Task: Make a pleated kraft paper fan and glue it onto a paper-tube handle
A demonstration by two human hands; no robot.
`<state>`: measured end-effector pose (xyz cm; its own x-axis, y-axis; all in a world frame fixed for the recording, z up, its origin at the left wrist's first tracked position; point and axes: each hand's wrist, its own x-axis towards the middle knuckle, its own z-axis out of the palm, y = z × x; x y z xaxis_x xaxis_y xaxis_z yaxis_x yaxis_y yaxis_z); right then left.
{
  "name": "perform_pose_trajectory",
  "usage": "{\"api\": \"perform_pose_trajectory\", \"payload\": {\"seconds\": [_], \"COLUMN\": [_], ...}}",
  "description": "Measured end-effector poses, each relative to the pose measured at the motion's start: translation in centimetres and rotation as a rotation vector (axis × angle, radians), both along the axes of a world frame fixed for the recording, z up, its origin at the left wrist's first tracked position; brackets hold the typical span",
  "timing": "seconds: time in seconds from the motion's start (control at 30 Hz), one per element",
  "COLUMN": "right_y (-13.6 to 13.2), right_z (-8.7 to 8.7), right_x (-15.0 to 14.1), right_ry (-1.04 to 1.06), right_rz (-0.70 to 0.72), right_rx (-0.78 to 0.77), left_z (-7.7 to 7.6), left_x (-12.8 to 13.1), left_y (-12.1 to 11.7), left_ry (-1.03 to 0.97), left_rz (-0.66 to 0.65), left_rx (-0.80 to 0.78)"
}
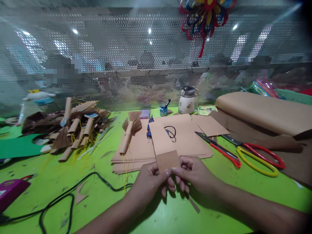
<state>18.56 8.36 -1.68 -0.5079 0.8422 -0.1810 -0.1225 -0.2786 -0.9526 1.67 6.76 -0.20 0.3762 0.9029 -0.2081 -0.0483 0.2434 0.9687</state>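
My left hand (151, 180) and my right hand (198, 173) meet at the near middle of the table, fingers closed on a small rectangle of brown kraft paper (168, 160). Both thumbs press its lower edge from above, with the other fingers curled beneath. Just beyond it lies a stack of larger kraft paper sheets (182, 139); I cannot tell whether the held piece is joined to the top sheet. A rolled paper piece with pleated fans (128, 133) rests on the stack's left side. Near it is a blue tool (149, 130), partly covered by paper.
Scissors with red and yellow handles (259, 159) and a red-handled cutter (226, 151) lie right, before a large kraft paper roll (263, 109). Paper rolls with yellow strings (80, 126) are heaped left. A black cable (80, 182) crosses the near left. A white bottle (187, 100) stands behind.
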Motion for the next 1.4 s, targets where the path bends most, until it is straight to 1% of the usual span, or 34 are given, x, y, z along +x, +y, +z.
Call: {"api": "perform_pose_trajectory", "payload": {"seconds": [0.13, 0.23, 0.33, 0.43, 0.5, 0.6, 0.77, 0.97, 1.13, 1.3, 1.4], "right_y": [-0.2, -0.2, 0.0, 0.2, 0.2, 0.2, 0.6, 1.2, 1.1, 0.8, 0.6], "right_z": [0.3, 0.4, 0.4, 0.2, 0.0, -0.1, 0.3, 0.8, 0.8, 0.6, 0.4], "right_x": [0.0, 0.0, 0.1, 0.2, 0.2, 0.3, 0.7, 1.4, 1.2, 1.1, 1.0], "right_ry": [-0.031, -0.025, -0.005, 0.021, 0.018, 0.005, 0.019, 0.065, 0.028, -0.019, -0.039], "right_rz": [-0.106, -0.123, -0.081, -0.007, 0.024, 0.037, 0.047, 0.092, 0.067, 0.103, 0.092], "right_rx": [0.016, 0.016, -0.011, -0.052, -0.068, -0.054, -0.012, -0.018, -0.021, -0.031, -0.028], "left_z": [0.0, -0.2, -0.2, 0.1, 0.3, 0.5, 0.8, 1.2, 0.9, 0.3, 0.0], "left_x": [-0.1, -0.2, -0.1, 0.0, 0.0, 0.0, -0.3, -0.6, -0.6, -0.8, -0.8], "left_y": [0.1, 0.1, 0.0, -0.1, -0.2, -0.1, 0.1, 0.4, 0.4, 0.4, 0.4], "left_ry": [0.036, -0.019, -0.034, 0.022, 0.06, 0.039, -0.126, -0.122, -0.087, -0.039, 0.009], "left_rz": [0.02, 0.012, 0.035, 0.077, 0.077, 0.021, -0.087, -0.13, -0.093, -0.09, -0.063], "left_rx": [-0.051, -0.064, -0.065, -0.042, -0.03, -0.032, -0.041, -0.047, -0.056, -0.017, -0.009]}}
